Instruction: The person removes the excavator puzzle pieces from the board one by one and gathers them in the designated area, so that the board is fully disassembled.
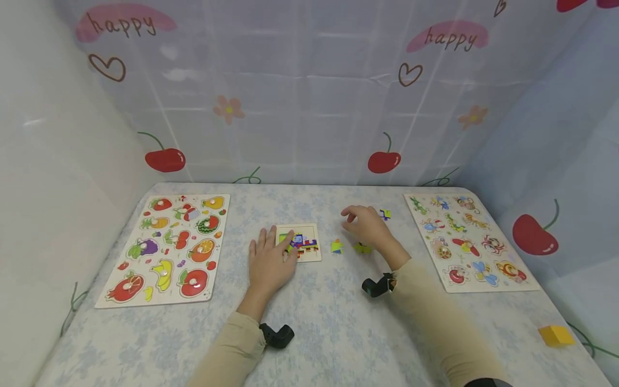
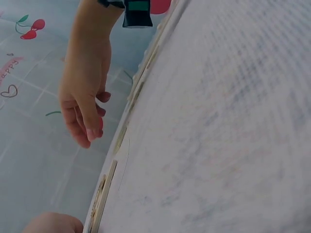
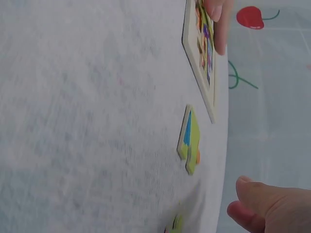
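From my end: L hand (image 1: 272,262) lies on the left edge of the tray (image 1: 314,258), mid-frame & part-filled; its fingers are straight, spread, released. R hand (image 1: 369,226), right of ctr, hovers over the table (image 1: 329,322), fingers loosely bent; I see nothing gripped, thumb tip apart in R wrist view. Loose pcs: green/blue pc (image 1: 337,247) just right of tray; green pc (image 1: 361,248) below R hand in frame; small pc (image 1: 385,214) to its upper right. Fruit board (image 1: 166,299) far left, bug board (image 1: 483,288) far right, yellow block (image 1: 556,336) lower right.

Puzzle frame (image 1: 304,228) matt wood; backdrop (image 1: 309,123) glossy plastic; right sleeve (image 1: 435,314) matt cloth; left-wrist camera (image 1: 279,337) plastic
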Action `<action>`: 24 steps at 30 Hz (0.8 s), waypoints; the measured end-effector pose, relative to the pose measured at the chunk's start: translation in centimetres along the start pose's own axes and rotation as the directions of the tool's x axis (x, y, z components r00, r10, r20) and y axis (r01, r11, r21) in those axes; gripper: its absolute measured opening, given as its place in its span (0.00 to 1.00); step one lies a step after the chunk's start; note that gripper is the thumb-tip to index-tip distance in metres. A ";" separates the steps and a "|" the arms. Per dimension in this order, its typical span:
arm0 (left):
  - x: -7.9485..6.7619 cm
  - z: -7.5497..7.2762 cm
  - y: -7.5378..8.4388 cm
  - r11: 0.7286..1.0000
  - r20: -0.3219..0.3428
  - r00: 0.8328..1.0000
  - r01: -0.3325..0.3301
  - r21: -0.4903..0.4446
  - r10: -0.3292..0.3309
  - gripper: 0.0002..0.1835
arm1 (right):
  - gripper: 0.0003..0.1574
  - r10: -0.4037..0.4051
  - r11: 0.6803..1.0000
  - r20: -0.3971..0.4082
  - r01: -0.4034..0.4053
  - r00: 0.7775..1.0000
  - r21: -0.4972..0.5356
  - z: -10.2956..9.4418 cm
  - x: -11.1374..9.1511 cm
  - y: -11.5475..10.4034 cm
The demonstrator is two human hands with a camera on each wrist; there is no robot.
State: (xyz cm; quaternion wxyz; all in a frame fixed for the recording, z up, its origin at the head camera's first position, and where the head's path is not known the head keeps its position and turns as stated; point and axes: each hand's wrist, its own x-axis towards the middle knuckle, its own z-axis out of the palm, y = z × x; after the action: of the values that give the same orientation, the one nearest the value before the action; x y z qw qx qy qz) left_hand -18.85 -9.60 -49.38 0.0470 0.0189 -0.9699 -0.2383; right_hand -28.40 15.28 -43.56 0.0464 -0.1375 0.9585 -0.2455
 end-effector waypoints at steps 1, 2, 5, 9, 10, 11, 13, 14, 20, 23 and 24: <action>0.0 0.0 0.0 1.000 -0.006 1.000 0.002 -0.006 -0.002 0.28 | 0.20 -0.004 1.000 0.011 0.004 1.000 0.001 0.3 -0.1 -0.4; 0.0 0.0 0.0 1.000 -0.012 1.000 0.003 -0.013 -0.003 0.27 | 0.21 -0.004 1.000 0.027 0.004 1.000 0.007 0.5 -0.2 -0.8; 0.0 0.0 0.0 1.000 -0.020 1.000 0.010 -0.027 -0.010 0.27 | 0.21 -0.030 1.000 0.065 0.030 0.997 0.001 1.2 -0.4 -1.9; 0.0 0.0 0.0 1.000 -0.014 1.000 0.020 -0.023 -0.020 0.26 | 0.21 -0.075 0.997 0.093 0.077 0.993 -0.024 2.0 -0.7 -3.0; 0.1 0.0 0.0 1.000 -0.013 1.000 0.022 -0.018 -0.022 0.27 | 0.21 -0.091 0.995 0.094 0.094 0.991 -0.032 2.1 -0.8 -3.2; 0.1 0.0 0.0 1.000 -0.012 1.000 0.023 -0.015 -0.024 0.27 | 0.21 -0.107 0.993 0.093 0.110 0.990 -0.037 2.3 -0.9 -3.3; 0.2 0.1 0.0 1.000 -0.010 1.000 0.025 -0.013 -0.025 0.26 | 0.21 -0.137 0.989 0.095 0.142 0.986 -0.048 2.5 -1.0 -3.7; 0.2 0.1 -0.1 1.000 -0.009 1.000 0.027 -0.011 -0.027 0.26 | 0.21 -0.151 0.986 0.096 0.157 0.984 -0.056 2.7 -1.0 -3.8; 0.2 0.1 -0.2 1.000 -0.011 1.000 0.024 -0.007 -0.024 0.26 | 0.24 -0.195 0.972 0.119 0.208 0.974 -0.112 3.3 -1.3 -4.6; 0.3 0.1 -0.2 1.000 -0.016 1.000 0.020 -0.001 -0.020 0.26 | 0.26 -0.197 0.967 0.138 0.216 0.971 -0.138 3.6 -1.4 -4.8; 0.3 0.1 -0.2 1.000 -0.016 1.000 0.018 0.003 -0.018 0.26 | 0.26 -0.196 0.966 0.142 0.217 0.970 -0.144 3.6 -1.4 -4.8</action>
State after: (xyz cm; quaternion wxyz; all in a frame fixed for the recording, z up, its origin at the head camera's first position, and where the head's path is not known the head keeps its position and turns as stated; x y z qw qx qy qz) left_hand -19.12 -9.72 -49.55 0.0527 0.0299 -0.9696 -0.2369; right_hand -25.35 9.94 -44.39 0.0702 -0.2554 0.9505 -0.1628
